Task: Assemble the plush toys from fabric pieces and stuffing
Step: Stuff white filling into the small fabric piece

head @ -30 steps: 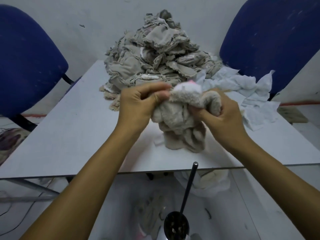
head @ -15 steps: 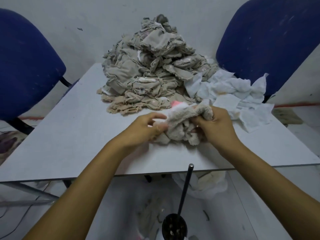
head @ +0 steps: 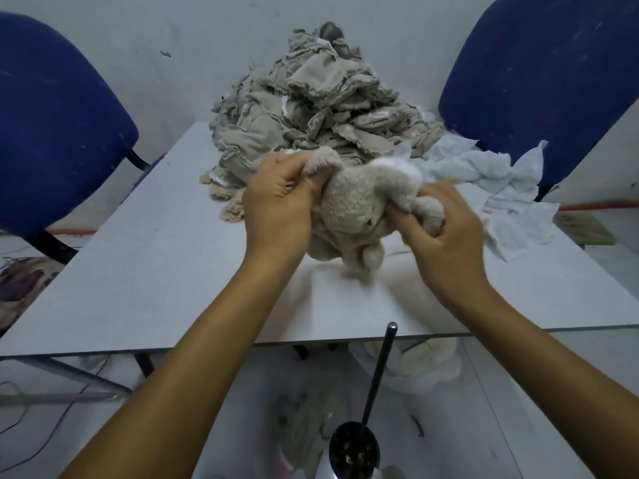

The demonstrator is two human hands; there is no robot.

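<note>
Head view is showing a heap of beige fabric pieces (head: 311,108) crowding the table (head: 138,271) behind, white scraps (head: 501,188) lying right; the near edge is lying bare. Left hand (head: 276,205) and right hand (head: 442,233) are gripping the plush toy (head: 356,209), curled tight, above the table, stretched left-to-right.

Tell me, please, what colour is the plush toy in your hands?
Beige, fuzzy plush toy, with a white patch on top; head view.
</note>
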